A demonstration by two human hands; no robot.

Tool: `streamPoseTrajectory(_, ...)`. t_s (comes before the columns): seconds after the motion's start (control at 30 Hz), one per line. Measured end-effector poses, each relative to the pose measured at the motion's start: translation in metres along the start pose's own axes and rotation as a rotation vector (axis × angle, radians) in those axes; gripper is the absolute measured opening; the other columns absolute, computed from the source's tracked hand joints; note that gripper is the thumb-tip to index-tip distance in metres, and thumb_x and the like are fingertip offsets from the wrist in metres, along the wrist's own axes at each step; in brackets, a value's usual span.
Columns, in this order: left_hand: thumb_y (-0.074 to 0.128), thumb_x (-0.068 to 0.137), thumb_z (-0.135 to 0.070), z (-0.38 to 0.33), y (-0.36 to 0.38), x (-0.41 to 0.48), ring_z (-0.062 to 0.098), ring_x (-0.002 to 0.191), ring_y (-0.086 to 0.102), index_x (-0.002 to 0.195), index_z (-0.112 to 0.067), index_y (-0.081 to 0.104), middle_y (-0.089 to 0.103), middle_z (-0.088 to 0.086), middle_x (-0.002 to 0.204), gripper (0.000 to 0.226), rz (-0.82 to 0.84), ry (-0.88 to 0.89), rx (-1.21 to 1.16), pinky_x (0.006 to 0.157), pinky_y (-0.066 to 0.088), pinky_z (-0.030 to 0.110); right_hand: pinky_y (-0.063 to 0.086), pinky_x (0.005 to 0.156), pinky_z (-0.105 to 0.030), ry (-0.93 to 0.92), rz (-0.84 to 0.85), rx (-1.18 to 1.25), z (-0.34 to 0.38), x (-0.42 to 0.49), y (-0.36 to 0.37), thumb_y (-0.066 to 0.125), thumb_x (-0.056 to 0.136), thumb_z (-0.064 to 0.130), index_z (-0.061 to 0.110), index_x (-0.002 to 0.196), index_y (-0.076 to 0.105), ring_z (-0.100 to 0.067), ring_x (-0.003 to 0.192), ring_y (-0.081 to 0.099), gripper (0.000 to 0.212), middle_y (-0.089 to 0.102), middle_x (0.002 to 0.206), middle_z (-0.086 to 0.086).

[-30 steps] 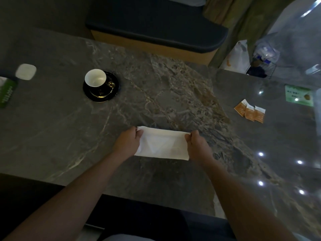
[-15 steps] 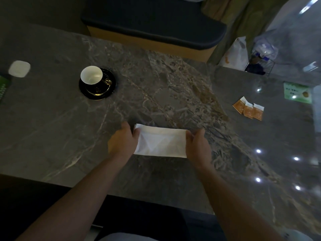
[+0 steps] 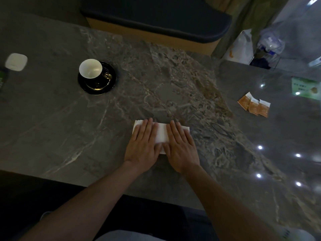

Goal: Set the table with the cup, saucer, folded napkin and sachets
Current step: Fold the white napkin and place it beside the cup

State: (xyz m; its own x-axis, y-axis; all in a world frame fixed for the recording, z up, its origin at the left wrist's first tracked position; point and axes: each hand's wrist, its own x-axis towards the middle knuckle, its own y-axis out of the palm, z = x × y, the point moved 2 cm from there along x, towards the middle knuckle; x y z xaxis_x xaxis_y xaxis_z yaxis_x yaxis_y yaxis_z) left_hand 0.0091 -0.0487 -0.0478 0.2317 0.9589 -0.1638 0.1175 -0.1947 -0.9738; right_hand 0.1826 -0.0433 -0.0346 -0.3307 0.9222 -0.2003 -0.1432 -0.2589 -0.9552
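Nearest the camera, the person's two bare forearms are reaching over the near edge of the counter (image 3: 52,136). The left hand (image 3: 144,145) and the right hand (image 3: 180,146) are lying flat, side by side, on the white napkin (image 3: 161,133) — fingers straight and spread, palms down, gripping nothing. Pressing like this is probably meant to flatten the napkin and sharpen its crease, so the folding step looks nearly done. The napkin is lying on the counter in front of the person, mostly hidden under the hands.

Farther out to the left, the white cup (image 3: 90,68) is sitting on its dark saucer (image 3: 104,87), already paired and well apart from the napkin. To the right, three orange sachets (image 3: 253,106) are lying fanned together, untouched — likely waiting to be brought over.

The counter is dark veined stone, glossy enough to be mirroring small ceiling lights on its right side. Beyond it, a cushioned bench (image 3: 156,20) is running along the far edge, and the room is dim.
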Motion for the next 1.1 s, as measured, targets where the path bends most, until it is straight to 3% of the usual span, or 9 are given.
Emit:
streamPoseTrajectory(0.33,0.025,0.101,-0.059,0.009,-0.011,-0.004,0.031,0.157,0.004,0.16,-0.002,0.012,0.006,0.018,0.17,0.083,0.041,-0.057,0.048,0.126,0.007,0.055,-0.001,0.123,-0.041,0.185,0.04,0.017,-0.015,-0.003,-0.013,0.018,0.102,0.057,0.019,0.159,-0.009,-0.015,0.152,-0.017,0.074,-0.015,0.168,-0.001)
streamPoseTrajectory(0.43,0.024,0.102,-0.054,0.008,-0.018,-0.004,0.032,0.157,0.006,0.16,-0.001,0.013,0.009,0.019,0.169,0.079,0.002,-0.019,0.051,0.127,0.004,0.052,0.022,0.12,-0.048,0.488,-0.045,0.213,-0.015,-0.009,-0.028,0.037,0.101,0.044,0.015,0.156,0.013,-0.03,0.149,0.013,0.067,0.014,0.162,-0.008)
streamPoseTrajectory(0.5,0.025,0.103,-0.049,0.002,-0.021,-0.003,0.031,0.157,0.005,0.16,-0.001,0.011,0.009,0.019,0.169,0.075,-0.031,0.042,0.034,0.127,0.006,0.052,0.042,0.108,-0.049,0.64,-0.107,0.393,-0.013,-0.011,-0.037,0.048,0.1,0.032,0.01,0.145,0.034,-0.032,0.133,0.038,0.052,0.035,0.146,-0.013)
streamPoseTrajectory(0.57,0.027,0.104,-0.045,-0.003,-0.022,-0.002,0.028,0.158,0.005,0.161,-0.004,0.011,0.009,0.016,0.17,0.071,-0.032,0.085,0.001,0.127,0.008,0.05,0.051,0.098,-0.046,0.752,-0.104,0.555,-0.011,-0.011,-0.042,0.053,0.1,0.024,0.007,0.132,0.045,-0.029,0.12,0.05,0.037,0.042,0.135,-0.012)
streamPoseTrajectory(0.67,0.027,0.104,-0.045,-0.003,-0.02,-0.001,0.026,0.158,0.007,0.162,-0.011,0.015,0.012,0.011,0.17,0.068,0.005,0.081,-0.001,0.127,0.01,0.051,0.056,0.079,-0.037,0.854,-0.048,0.738,-0.008,-0.01,-0.045,0.055,0.101,0.024,0.007,0.121,0.046,-0.025,0.104,0.059,0.028,0.053,0.125,-0.014)
streamPoseTrajectory(0.77,0.027,0.103,-0.047,-0.001,-0.018,0.0,0.027,0.157,0.009,0.162,-0.013,0.016,0.012,0.011,0.17,0.069,0.025,0.078,0.011,0.126,0.01,0.053,0.048,0.052,-0.02,0.894,-0.007,0.894,-0.009,-0.009,-0.045,0.055,0.101,0.026,0.008,0.114,0.049,-0.013,0.082,0.062,0.023,0.064,0.11,-0.011)
streamPoseTrajectory(0.83,0.026,0.103,-0.048,-0.002,-0.017,0.001,0.027,0.157,0.008,0.162,-0.013,0.015,0.012,0.011,0.17,0.069,0.031,0.078,0.018,0.125,0.011,0.055,0.054,0.055,-0.022,0.883,0.024,1.006,-0.009,-0.01,-0.046,0.056,0.101,0.026,0.007,0.116,0.058,-0.014,0.084,0.066,0.024,0.068,0.106,-0.009)
streamPoseTrajectory(0.97,0.024,0.103,-0.051,-0.018,-0.016,0.009,0.028,0.157,0.009,0.162,-0.014,0.016,0.018,0.011,0.169,0.069,0.034,0.087,0.028,0.125,0.004,0.056,0.061,0.077,-0.045,0.808,-0.029,0.989,-0.019,-0.021,-0.055,0.056,0.101,0.025,0.017,0.11,0.061,-0.017,0.088,0.067,0.014,0.068,0.099,-0.003)
streamPoseTrajectory(1.1,0.017,0.104,-0.053,-0.046,-0.011,0.019,0.029,0.157,0.005,0.162,-0.015,0.011,0.016,0.011,0.169,0.07,0.041,0.098,0.01,0.125,-0.002,0.056,0.058,0.074,-0.037,0.69,-0.11,0.821,-0.041,-0.033,-0.066,0.055,0.101,0.023,0.018,0.114,0.059,-0.016,0.089,0.064,0.014,0.065,0.102,-0.001)
